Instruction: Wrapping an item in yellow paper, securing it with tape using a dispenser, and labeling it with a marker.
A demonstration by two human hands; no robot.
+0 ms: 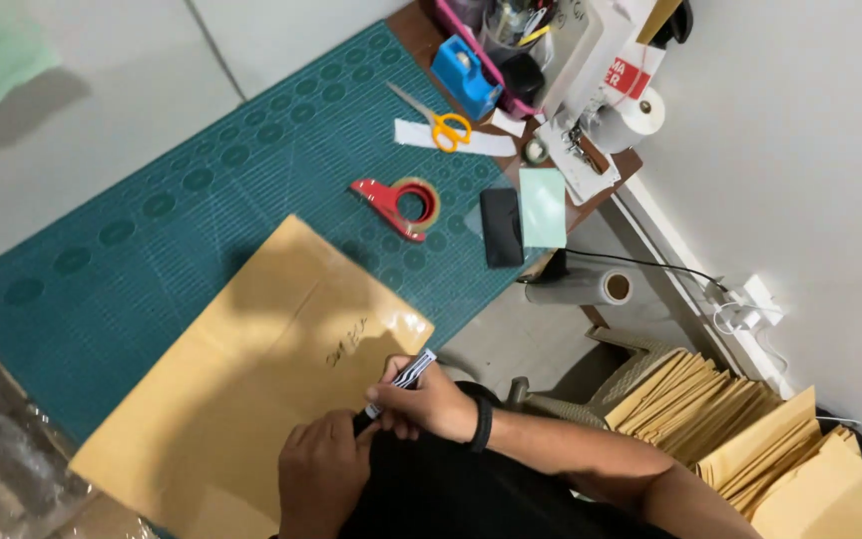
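A large tan padded envelope (251, 369) lies on the green cutting mat (152, 220), with handwriting near its right corner. My right hand (431, 404) grips a black-and-white marker (403, 381) over the envelope's near edge. My left hand (323, 469) rests on the envelope just beside it and pinches the marker's lower end. A black band circles my right wrist.
On the mat lie a red tape dispenser (398, 204), yellow-handled scissors (439, 124), a black phone (501, 227) and a pale green card (543, 207). A blue dispenser (465, 76) and clutter sit at the desk's far end. Stacked tan envelopes (740, 429) fill a basket at right. Bubble wrap (2, 449) lies at left.
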